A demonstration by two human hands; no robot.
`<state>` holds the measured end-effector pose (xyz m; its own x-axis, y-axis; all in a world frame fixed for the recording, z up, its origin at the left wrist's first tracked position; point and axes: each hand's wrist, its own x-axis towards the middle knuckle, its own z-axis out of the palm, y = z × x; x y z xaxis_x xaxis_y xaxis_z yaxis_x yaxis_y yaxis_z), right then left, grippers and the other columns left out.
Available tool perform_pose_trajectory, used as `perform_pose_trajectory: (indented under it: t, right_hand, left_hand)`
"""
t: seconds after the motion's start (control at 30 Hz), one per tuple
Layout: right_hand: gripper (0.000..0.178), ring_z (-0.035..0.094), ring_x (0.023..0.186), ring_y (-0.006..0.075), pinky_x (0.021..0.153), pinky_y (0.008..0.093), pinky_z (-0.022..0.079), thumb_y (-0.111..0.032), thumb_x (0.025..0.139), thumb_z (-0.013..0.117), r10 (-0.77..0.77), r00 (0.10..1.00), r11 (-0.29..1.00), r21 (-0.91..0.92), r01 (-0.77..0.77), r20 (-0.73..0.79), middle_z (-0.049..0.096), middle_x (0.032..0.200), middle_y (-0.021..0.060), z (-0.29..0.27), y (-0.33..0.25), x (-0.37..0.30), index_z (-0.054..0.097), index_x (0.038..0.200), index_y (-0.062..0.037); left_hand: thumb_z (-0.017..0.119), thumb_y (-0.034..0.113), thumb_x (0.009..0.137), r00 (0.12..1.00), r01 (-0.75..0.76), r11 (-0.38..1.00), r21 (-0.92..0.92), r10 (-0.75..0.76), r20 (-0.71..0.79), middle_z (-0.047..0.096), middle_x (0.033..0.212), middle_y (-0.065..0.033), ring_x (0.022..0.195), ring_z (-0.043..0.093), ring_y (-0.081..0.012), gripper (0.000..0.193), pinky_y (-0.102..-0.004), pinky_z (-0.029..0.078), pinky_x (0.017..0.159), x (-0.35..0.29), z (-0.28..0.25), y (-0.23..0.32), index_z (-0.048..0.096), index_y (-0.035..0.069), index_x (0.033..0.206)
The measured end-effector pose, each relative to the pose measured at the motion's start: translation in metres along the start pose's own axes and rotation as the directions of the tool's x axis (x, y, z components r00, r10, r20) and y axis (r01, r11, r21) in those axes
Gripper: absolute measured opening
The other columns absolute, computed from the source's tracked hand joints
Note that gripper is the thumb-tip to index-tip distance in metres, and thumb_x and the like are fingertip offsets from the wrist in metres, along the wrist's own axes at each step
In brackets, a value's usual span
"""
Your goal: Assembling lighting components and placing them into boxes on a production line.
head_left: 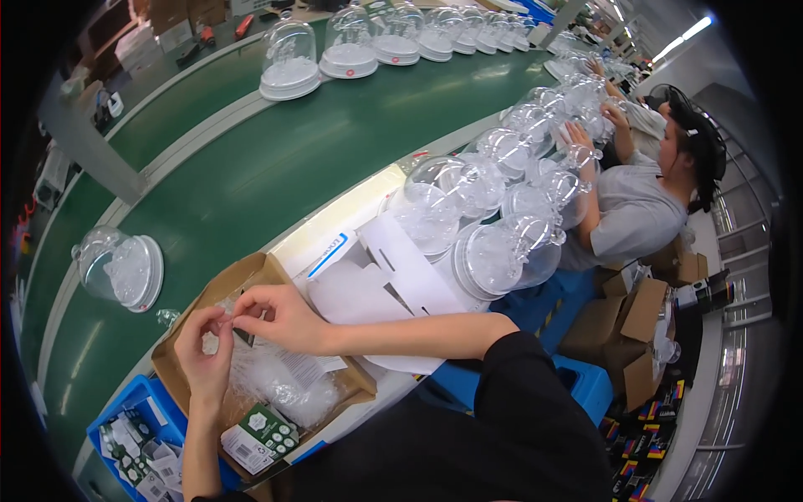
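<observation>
The bags (305,397) are clear, crinkled and shiny, heaped in the box (272,272), a brown, open carton at the belt's near side; above its far left part, the left hand (207,356) and right hand (293,322) meet, thumb and forefinger of each pressed together, the tips almost touching; what they pinch, if anything, is too small to tell; a pale label with dark print lines shows among the bags; at the box's near end lies a card (259,439), green and white, with a barcode, a pale emblem and small round icons; similar cards (138,439) fill the blue bin (142,389) to the left, some with barcodes; the white sheets (347,289) beyond the right forearm carry a blue stripe and lettering; domes (288,63) on white bases line the green belt (293,167), a few bases with red marks; a co-worker (636,201) reaches among more domes at right.
</observation>
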<state>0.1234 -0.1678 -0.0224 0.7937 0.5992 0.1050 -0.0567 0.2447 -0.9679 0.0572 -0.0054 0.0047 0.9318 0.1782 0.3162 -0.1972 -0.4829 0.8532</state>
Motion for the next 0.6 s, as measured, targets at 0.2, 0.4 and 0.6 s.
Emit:
perform_pose_trajectory:
  t: [0.2,0.4,0.6]
  right_hand:
    - [0.01,0.06,0.078,0.0065,0.064,0.0213,0.048,-0.008,0.087,0.066,-0.005,1.0,1.0,0.003,0.005,-0.018,0.065,0.086,0.0013,0.0008,-0.0008,0.0,0.065,0.094,-0.0017]
    - [0.009,0.06,0.078,0.0061,0.065,0.0214,0.049,-0.006,0.087,0.066,0.001,1.0,1.0,0.02,0.0,-0.031,0.064,0.085,0.0015,0.0039,-0.0049,-0.001,0.064,0.094,-0.0012]
    - [0.009,0.059,0.075,0.0058,0.064,0.0216,0.049,-0.007,0.086,0.067,0.021,0.999,0.998,0.051,-0.02,-0.033,0.065,0.084,0.0017,0.0016,-0.0041,-0.0001,0.064,0.092,-0.001]
  left_hand:
    - [0.064,-0.01,0.08,1.0,0.003,1.0,-0.03,-0.003,-0.002,0.061,0.087,-0.004,0.073,0.052,-0.009,0.02,-0.0215,0.044,0.069,-0.0007,-0.0005,-0.0007,0.061,-0.002,0.098]
    - [0.062,-0.011,0.081,1.0,0.012,0.999,-0.031,-0.013,-0.007,0.059,0.088,-0.0031,0.073,0.051,-0.0082,0.02,-0.0209,0.043,0.069,-0.0024,-0.003,-0.0016,0.06,-0.001,0.098]
    - [0.06,-0.011,0.082,0.999,0.04,0.997,-0.071,-0.04,-0.005,0.058,0.089,-0.0028,0.075,0.05,-0.0071,0.028,-0.0198,0.042,0.07,-0.0019,-0.003,-0.0064,0.056,0.001,0.107]
